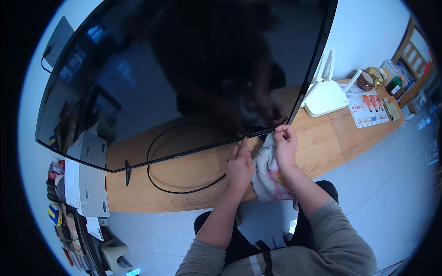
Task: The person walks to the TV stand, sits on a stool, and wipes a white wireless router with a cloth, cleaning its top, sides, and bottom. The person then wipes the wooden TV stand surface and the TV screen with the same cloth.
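A large black flat-screen television (193,86) stands before me, its dark glass reflecting my arms and the table. The index finger of my left hand (240,165) reaches up to the lower bezel (203,149), with the other fingers curled in. Thumb and fingertips of my right hand (286,145) come together at the same bezel, farther right. Whether they pinch anything is too small to tell. Between my hands, a crumpled white towel with pink lines (266,169) hangs over the table's front edge, its top close beside my right fingers.
A black cable (172,191) loops across the wooden table (127,200), near a television foot (127,172). To the left sits a white printer (91,186). On the right are a white router (326,98) with raised antennas, a printed sheet (367,108) and a green bottle (393,85).
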`<state>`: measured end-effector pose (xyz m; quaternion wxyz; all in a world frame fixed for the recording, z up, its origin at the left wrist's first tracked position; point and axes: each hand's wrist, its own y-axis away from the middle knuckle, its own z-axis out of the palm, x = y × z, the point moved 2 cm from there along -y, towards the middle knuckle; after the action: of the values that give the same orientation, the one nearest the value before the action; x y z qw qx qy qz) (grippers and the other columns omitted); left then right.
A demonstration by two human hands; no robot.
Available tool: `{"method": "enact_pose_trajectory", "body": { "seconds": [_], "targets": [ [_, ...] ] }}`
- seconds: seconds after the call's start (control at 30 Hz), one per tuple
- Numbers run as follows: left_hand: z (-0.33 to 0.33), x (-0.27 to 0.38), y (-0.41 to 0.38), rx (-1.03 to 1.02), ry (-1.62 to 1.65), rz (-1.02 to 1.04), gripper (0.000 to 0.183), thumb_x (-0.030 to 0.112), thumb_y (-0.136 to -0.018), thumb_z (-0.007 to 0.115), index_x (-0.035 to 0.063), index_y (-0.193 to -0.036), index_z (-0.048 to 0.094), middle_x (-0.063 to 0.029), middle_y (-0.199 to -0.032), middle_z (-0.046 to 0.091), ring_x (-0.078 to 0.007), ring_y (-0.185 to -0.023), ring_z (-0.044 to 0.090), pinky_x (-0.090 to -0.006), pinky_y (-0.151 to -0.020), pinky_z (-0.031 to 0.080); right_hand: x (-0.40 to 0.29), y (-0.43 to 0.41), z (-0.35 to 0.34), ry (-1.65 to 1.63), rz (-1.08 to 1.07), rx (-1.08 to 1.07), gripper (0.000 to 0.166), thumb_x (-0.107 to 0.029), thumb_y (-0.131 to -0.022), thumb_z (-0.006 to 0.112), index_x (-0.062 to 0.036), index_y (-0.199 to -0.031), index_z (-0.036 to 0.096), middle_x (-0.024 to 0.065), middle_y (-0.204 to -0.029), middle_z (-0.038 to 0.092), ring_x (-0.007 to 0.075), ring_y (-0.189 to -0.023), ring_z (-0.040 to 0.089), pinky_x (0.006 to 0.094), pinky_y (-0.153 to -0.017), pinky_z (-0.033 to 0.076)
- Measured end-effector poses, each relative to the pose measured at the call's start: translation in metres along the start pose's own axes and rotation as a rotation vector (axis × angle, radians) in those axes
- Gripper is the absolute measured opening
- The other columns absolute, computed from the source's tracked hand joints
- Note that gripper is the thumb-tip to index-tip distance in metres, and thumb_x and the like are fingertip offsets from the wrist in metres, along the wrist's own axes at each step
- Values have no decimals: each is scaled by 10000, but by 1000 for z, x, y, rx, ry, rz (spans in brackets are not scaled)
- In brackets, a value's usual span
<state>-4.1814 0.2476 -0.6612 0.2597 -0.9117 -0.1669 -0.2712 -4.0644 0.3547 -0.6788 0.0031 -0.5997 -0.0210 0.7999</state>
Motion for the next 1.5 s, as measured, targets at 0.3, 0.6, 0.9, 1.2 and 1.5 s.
{"method": "enact_pose_trajectory", "body": {
  "seconds": [0.3,0.6,0.9,1.2,1.5],
  "targets": [
    [38,44,-10,-268,-187,37,518,109,-863,468,166,-1377,477,-124,-993,626,-364,-733,648,-468,-663,543,-3,-12,-32,20,8,-37,153,77,-822,547,-42,-913,577,-66,-648,437,19,-583,390,175,-525,320],
    [30,32,-10,-239,-189,51,657,-4,-772,547,214,-1386,462,-139,-1054,651,-348,-775,658,-453,-691,543,-14,-10,-31,-57,75,-38,171,80,-817,553,-43,-935,567,-66,-635,423,23,-574,382,183,-520,320],
    [18,13,-7,-149,-159,43,616,11,-795,549,236,-1363,476,-135,-1029,641,-351,-777,661,-450,-661,543,-12,-12,-33,-13,70,-41,156,86,-817,548,-43,-904,557,-67,-636,416,25,-584,384,182,-540,328],
    [23,27,-9,-233,14,62,474,22,-865,512,194,-1306,522,-172,-1100,644,-385,-900,643,-460,-746,533,-21,-11,-30,179,-108,-2,38,-10,-864,643,-17,-899,632,-39,-694,532,30,-626,450,186,-560,378],
    [-1,1,1,-127,75,9,294,79,-921,508,114,-1204,575,-188,-1043,660,-382,-886,649,-434,-760,531,-28,7,-12,618,-436,-78,91,6,-832,639,25,-918,658,158,-823,612,295,-699,610,342,-633,493]
  ]
}}
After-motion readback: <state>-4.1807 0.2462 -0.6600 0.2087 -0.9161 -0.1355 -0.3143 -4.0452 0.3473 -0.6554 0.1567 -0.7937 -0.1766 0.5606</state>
